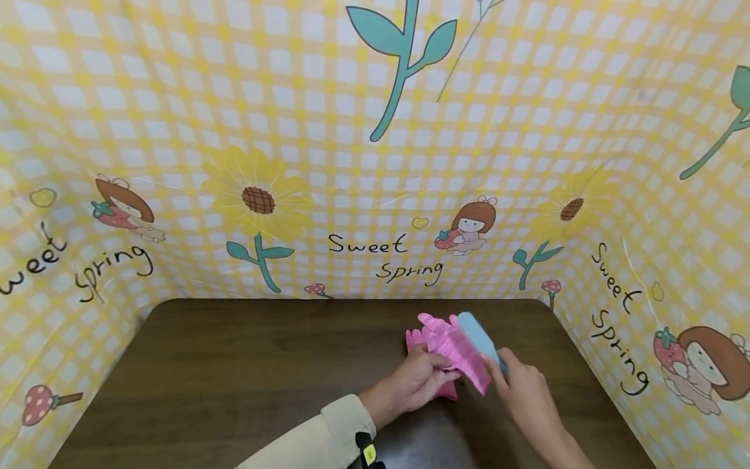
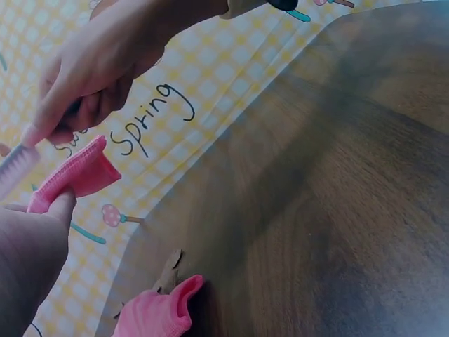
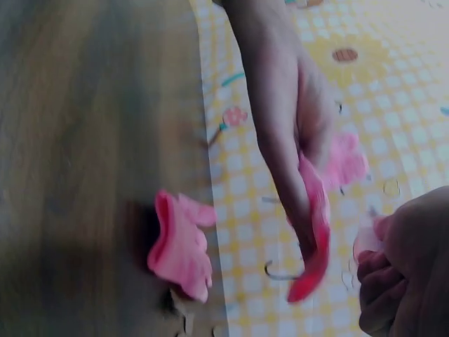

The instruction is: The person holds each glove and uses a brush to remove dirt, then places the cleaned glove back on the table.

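Observation:
My left hand (image 1: 413,381) pinches a pink glove (image 1: 459,355) near its cuff, thumb on top, and holds it above the table. On the right, my right hand (image 1: 530,394) grips the handle of a light blue brush (image 1: 477,335), its head right beside the glove. Pale bristles of the brush (image 2: 17,168) show in the left wrist view. A second pink glove (image 3: 182,246) lies on the table below my left hand, partly hidden by it in the head view.
The dark wooden table (image 1: 252,371) is surrounded by yellow checked cloth (image 1: 363,195) at the back and sides. Small brownish leaf-like bits (image 2: 168,274) lie beside the lower glove.

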### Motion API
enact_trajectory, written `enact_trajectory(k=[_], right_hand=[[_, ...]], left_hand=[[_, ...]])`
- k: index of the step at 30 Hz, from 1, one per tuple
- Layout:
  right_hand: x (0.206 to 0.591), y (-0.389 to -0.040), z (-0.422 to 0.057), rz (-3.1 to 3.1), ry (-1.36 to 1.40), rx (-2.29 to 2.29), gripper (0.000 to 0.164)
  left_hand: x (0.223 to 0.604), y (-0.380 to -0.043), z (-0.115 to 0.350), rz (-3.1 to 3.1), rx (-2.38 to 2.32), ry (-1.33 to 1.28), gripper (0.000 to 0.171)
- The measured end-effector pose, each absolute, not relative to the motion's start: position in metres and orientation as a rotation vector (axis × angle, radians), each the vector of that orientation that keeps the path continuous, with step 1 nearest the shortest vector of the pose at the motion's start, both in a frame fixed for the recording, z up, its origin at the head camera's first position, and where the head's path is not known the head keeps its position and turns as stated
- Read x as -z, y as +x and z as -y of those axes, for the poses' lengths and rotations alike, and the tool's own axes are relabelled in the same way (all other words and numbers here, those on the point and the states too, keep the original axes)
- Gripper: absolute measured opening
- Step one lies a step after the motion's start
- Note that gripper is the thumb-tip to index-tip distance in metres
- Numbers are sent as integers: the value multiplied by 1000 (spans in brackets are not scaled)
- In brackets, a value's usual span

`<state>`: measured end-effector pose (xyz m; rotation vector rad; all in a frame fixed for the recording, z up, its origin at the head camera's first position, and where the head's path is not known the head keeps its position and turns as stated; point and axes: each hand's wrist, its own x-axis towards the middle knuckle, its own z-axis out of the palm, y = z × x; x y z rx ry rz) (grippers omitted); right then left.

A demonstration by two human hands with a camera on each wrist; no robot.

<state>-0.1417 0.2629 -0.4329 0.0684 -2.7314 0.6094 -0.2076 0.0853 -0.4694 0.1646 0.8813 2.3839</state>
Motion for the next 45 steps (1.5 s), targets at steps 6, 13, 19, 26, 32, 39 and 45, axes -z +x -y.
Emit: enact_trajectory(k=[6, 13, 19, 26, 32, 39, 45], right_hand=[[439, -140, -257, 2749, 167, -526, 22], [441, -145, -265, 2764, 83, -503, 27], [443, -151, -273, 2777, 34, -503, 29], [442, -156, -278, 2767, -49, -556, 37], [435, -147, -253, 2743, 115, -615, 23], [442, -144, -239, 2668, 268, -444, 23], [447, -151, -250, 2686, 136, -421, 28]], left_hand=[[464, -207, -86, -877, -2373, 137, 67], [466, -206, -88, -898, -2376, 161, 69], [467, -204, -86, -894, -2353, 166, 70], [473, -201, -84, -873, -2392, 208, 72], [474, -207, -76, -882, -2364, 252, 72], [468, -212, -72, -891, -2366, 265, 77], [471, -207, -74, -937, -2355, 190, 77]])
